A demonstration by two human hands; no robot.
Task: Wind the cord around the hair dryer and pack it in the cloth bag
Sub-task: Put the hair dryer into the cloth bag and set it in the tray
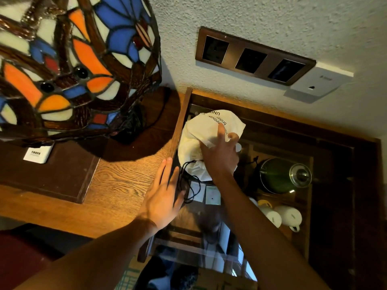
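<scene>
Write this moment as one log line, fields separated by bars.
right hand: gripping white printed cloth bag | left hand: flat on wooden desk edge | black drawstring: loose | hair dryer: not visible

dim warm light; lamp (69, 65) casts shadow on desk (117, 185); glass (209, 237) reflects; wide-angle bending at edges.

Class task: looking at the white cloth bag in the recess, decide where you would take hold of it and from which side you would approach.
Grip the cloth bag at its gathered neck, where the black drawstring emerges. Approach from above: the wooden edge blocks its left side.
</scene>
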